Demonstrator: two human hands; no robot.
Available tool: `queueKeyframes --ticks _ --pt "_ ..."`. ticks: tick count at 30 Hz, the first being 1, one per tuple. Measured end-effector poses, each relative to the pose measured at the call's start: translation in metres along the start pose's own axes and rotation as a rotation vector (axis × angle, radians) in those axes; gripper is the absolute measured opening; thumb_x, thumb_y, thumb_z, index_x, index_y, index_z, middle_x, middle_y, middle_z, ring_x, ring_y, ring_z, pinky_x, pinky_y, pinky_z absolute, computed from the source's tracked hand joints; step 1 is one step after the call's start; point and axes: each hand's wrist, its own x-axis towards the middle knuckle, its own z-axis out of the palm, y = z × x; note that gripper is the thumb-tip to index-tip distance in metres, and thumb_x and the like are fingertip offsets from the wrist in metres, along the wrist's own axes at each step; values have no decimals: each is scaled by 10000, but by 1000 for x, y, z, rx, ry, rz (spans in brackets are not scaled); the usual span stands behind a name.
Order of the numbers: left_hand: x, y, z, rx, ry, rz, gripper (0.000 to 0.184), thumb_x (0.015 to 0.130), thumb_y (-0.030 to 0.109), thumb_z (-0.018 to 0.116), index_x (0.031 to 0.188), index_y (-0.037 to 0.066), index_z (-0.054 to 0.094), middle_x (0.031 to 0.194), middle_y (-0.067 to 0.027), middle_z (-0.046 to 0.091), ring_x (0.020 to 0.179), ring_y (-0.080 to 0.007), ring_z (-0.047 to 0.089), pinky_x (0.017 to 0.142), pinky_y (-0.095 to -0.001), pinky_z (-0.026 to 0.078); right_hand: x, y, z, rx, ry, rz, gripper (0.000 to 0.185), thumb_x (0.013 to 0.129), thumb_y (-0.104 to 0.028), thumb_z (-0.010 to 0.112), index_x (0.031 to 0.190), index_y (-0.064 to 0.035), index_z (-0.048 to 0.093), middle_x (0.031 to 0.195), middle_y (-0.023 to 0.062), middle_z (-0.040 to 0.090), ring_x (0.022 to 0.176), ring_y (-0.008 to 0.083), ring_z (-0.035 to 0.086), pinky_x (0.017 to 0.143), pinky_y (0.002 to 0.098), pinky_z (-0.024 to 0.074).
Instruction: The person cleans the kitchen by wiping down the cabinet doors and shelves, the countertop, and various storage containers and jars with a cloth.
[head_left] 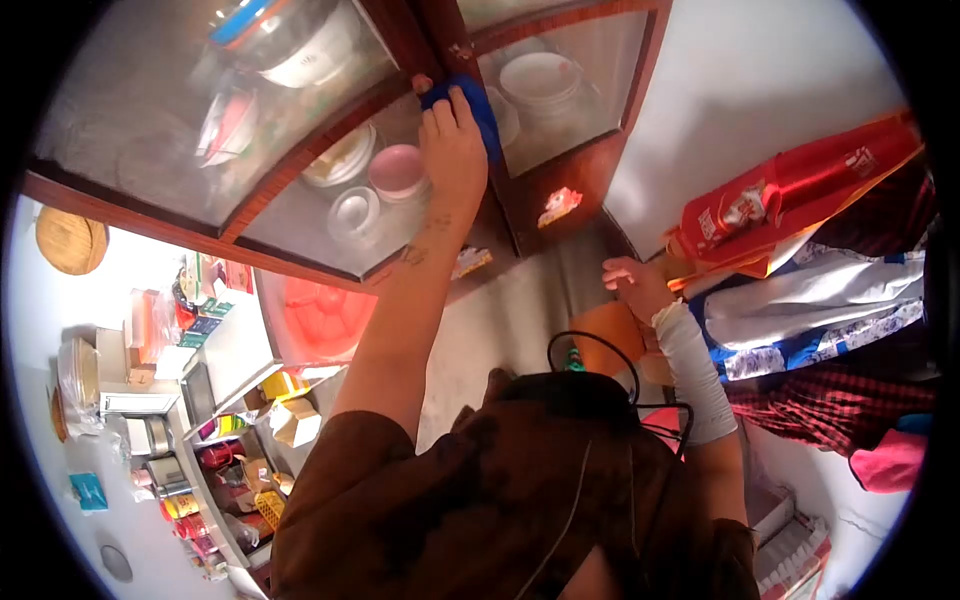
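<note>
My left hand (453,140) is raised to a brown wood-framed cabinet (505,215) with glass panes. Its fingers are closed on a blue cloth (478,112), which lies against the frame between two doors. Behind the glass near that hand are a pink bowl (398,172) and white dishes (354,213). Further right, my right hand (638,285) hangs low, its fingers loosely bent and apart, with nothing seen in them. A white sleeve (690,370) covers that forearm. Red packaging (745,205) is beyond it.
Clothes (820,310) hang at the right. To the left below the cabinet are a red plastic stool (322,318) and shelves holding several boxes and jars (190,525). A black cable (600,335) loops in front of my body. A round wooden board (72,240) is on the left wall.
</note>
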Motion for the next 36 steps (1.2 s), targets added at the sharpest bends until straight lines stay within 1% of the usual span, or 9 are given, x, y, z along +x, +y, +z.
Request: queueKeyframes --ticks 7,15,20,24,27,29,33,35,36 --pt "-44 13 45 100 -92 -8 196 802 52 561 987 -12 575 899 -125 490 836 -279 565 708 -369 492 -15 -1 -20 -35 62 69 338 888 45 449 1210 8 544 1033 138 668 950 202 658 867 299 502" --pt "-193 24 119 63 -640 -20 200 813 84 566 992 -3 577 1038 -144 518 962 -294 584 791 -353 520 -24 36 -40 -25 41 153 335 903 24 439 1221 -8 540 1064 141 669 936 213 663 873 317 500" --pt "-212 36 130 -168 -919 -243 379 797 56 580 1170 -8 572 1074 -173 538 919 -331 625 813 -403 534 -30 60 -49 -6 15 188 314 926 -97 469 1219 -21 553 1069 146 677 975 226 662 905 340 489" --pt "-183 29 134 -374 -544 -408 464 782 4 559 1242 -50 535 1071 -212 574 890 -382 639 790 -379 546 -12 55 -47 -109 -64 205 322 923 -59 467 1232 -20 547 1106 168 665 992 230 653 907 341 490" --pt "-123 37 111 -548 -601 -825 492 769 -44 487 1257 -98 507 1080 -261 607 931 -411 635 809 -367 538 7 38 -48 -123 -89 127 316 929 -32 449 1231 -25 540 1122 166 660 993 233 654 900 344 493" --pt "-101 43 103 -1283 -206 -1401 538 739 -60 420 1269 -116 494 1174 -326 576 1037 -426 611 877 -395 503 18 42 -48 -68 -71 81 308 934 -29 439 1225 -23 537 1118 164 661 985 237 657 901 345 494" --pt "-134 49 117 -1213 -109 -1285 522 763 -51 412 1274 -116 495 1148 -303 605 1041 -380 622 900 -387 493 27 36 -45 61 -59 124 294 933 1 419 1199 -20 541 1086 164 668 956 248 666 891 351 503" --pt "-171 42 124 -646 -299 -784 468 816 -12 455 1274 -98 499 1106 -228 631 994 -336 634 852 -368 515 30 53 -42 29 -79 105 299 927 8 425 1200 -21 542 1069 163 673 951 248 669 883 348 507" --pt "-185 35 123 -700 -502 -996 443 806 3 504 1243 -48 544 1058 -164 634 928 -260 635 816 -360 522 33 63 -41 -11 -73 78 304 921 14 430 1201 -22 543 1052 162 678 946 248 671 875 345 511"
